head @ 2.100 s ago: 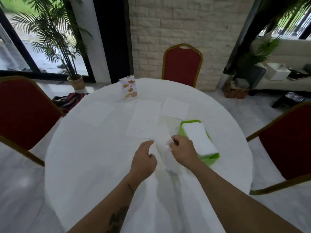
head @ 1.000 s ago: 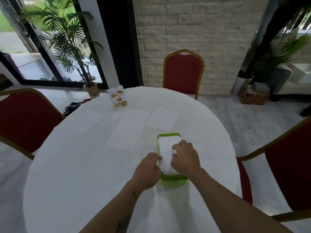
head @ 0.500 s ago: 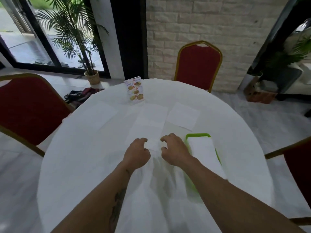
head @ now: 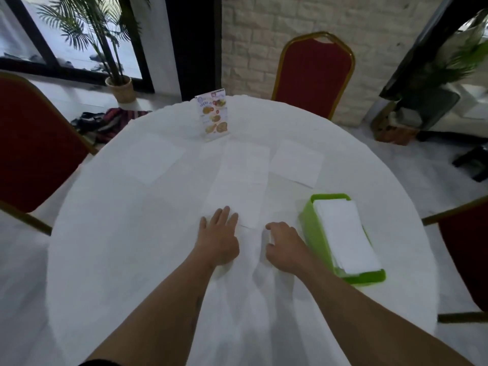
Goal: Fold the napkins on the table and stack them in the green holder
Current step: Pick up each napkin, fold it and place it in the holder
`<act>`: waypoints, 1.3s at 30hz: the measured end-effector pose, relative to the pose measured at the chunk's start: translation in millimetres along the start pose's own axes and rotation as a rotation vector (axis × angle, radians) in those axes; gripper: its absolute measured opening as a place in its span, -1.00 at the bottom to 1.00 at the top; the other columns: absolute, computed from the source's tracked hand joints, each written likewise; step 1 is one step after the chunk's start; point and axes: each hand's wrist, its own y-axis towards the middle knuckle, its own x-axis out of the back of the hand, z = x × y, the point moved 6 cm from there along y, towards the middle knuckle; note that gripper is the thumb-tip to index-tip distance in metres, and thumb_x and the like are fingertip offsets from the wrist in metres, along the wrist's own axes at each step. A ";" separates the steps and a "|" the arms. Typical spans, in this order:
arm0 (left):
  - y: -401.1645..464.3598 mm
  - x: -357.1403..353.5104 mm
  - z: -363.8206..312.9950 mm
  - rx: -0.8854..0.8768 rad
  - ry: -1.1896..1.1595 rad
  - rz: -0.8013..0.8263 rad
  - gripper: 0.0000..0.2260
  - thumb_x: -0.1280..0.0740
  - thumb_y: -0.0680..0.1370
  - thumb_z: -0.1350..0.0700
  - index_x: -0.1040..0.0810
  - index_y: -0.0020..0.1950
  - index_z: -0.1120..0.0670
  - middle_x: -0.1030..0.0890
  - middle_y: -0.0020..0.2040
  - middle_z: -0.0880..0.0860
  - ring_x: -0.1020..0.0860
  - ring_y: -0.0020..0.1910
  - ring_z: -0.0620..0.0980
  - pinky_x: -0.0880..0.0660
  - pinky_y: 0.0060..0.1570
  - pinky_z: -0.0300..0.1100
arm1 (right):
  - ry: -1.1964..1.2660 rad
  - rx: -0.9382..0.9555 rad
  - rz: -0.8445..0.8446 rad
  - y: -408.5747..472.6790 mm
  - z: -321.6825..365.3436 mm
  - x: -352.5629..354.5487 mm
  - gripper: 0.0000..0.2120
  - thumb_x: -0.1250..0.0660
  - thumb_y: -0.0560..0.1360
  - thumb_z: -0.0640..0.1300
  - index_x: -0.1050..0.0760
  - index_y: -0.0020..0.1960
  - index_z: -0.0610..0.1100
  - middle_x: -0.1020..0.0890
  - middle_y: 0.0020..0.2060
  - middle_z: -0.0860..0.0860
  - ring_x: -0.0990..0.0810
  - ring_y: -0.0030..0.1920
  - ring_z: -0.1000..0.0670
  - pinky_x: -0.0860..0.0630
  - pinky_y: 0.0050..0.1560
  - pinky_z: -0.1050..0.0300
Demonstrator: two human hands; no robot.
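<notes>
A long white napkin [head: 239, 180] lies flat in the middle of the round table [head: 132, 247]. My left hand [head: 217, 235] rests on its near left corner, palm down with the fingers spread. My right hand [head: 285, 247] sits just right of the napkin's near edge with the fingers curled; a small white patch shows at the thumb, and I cannot tell whether it grips anything. Another napkin [head: 295, 163] lies flat to the right and a third napkin [head: 151, 161] to the left. The green holder [head: 307, 228] at the right holds a stack of folded napkins [head: 346, 239].
A standing menu card [head: 214, 114] is at the table's far side. Red chairs stand at the far side [head: 314, 72], left [head: 31, 149] and right [head: 464, 254]. A potted palm [head: 116, 62] and bags [head: 111, 122] are on the floor beyond.
A folded napkin went into the green holder about a second ago. Both hands then moved left to the near edge of the long middle napkin, and my left hand has flattened onto it.
</notes>
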 end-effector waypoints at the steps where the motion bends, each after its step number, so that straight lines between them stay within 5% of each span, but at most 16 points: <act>1: -4.6 -0.3 -0.1 -0.009 0.000 -0.004 -0.42 -0.06 0.56 0.02 0.05 0.56 0.01 0.13 0.59 0.03 0.14 0.56 0.04 0.12 0.50 0.16 | 0.012 -0.012 0.008 -0.2 0.8 0.5 -0.45 -0.20 0.49 -0.14 -0.26 0.47 -0.09 -0.34 0.41 -0.06 -0.31 0.39 -0.11 -0.34 0.34 -0.01; 18: -116.8 -23.3 3.2 -0.162 -0.108 -0.089 -0.48 -0.11 0.52 0.14 -0.23 0.49 -0.10 -0.11 0.57 -0.09 -0.04 0.54 -0.08 0.07 0.49 -0.10 | 0.222 -0.167 -0.067 -25.1 -16.0 -5.1 -0.40 -0.24 0.46 -0.12 -0.22 0.49 -0.12 -0.32 0.38 -0.14 -0.33 0.37 -0.19 -0.34 0.33 -0.04; 26: -130.3 -31.5 -8.9 -0.228 -0.151 -0.089 -0.48 -0.11 0.51 0.16 -0.26 0.48 -0.09 -0.23 0.52 -0.13 -0.11 0.51 -0.15 0.07 0.49 -0.14 | 0.266 -0.269 -0.165 -45.2 -29.2 -27.5 -0.50 -0.31 0.34 -0.07 -0.44 0.28 -0.09 -0.50 0.18 -0.08 -0.49 0.19 -0.15 -0.47 0.19 -0.01; 32: -135.6 -34.0 -9.7 -0.220 -0.180 -0.117 -0.49 -0.11 0.52 0.17 -0.28 0.48 -0.07 -0.26 0.51 -0.10 -0.16 0.51 -0.10 0.02 0.50 -0.14 | 0.428 -0.318 -0.213 -56.9 -25.1 -29.7 -0.87 -0.26 0.31 -0.19 -0.54 -0.18 -0.13 -0.64 -0.23 -0.02 -0.62 -0.16 -0.10 -0.55 -0.08 0.04; 39: -139.5 -17.6 17.3 -0.075 -0.403 -0.253 -0.56 -0.18 0.46 0.25 -0.47 0.34 0.04 -0.46 0.34 -0.07 -0.45 0.30 -0.06 -0.31 0.29 -0.30 | 0.252 -0.065 -0.302 -68.4 8.6 -13.5 -0.96 -0.24 0.31 -0.11 -0.46 -0.26 -0.03 -0.57 -0.24 0.05 -0.56 -0.19 -0.05 -0.52 -0.16 0.06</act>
